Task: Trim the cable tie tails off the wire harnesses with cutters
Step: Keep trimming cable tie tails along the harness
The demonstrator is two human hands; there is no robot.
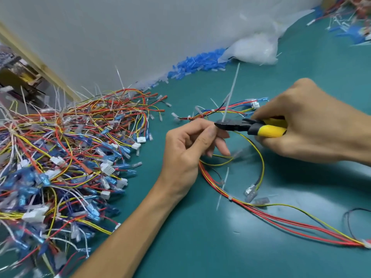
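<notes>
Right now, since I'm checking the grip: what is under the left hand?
Red and yellow harness wires run out beneath the left hand over the green table. The stretch its fingers pinch is covered.

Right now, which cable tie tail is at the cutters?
The long tail standing upright, its base at the black tips of the cutters. The other long tail lies across the red wires, nearer the camera.

Looks like a harness assembly workshop: green-topped bench [200,247] against a grey wall [140,27], big heap of wire harnesses [60,157] at left, loose blue sleeves [200,63] along the wall, clear plastic bag [257,47], more wiring [351,17] far right.
</notes>
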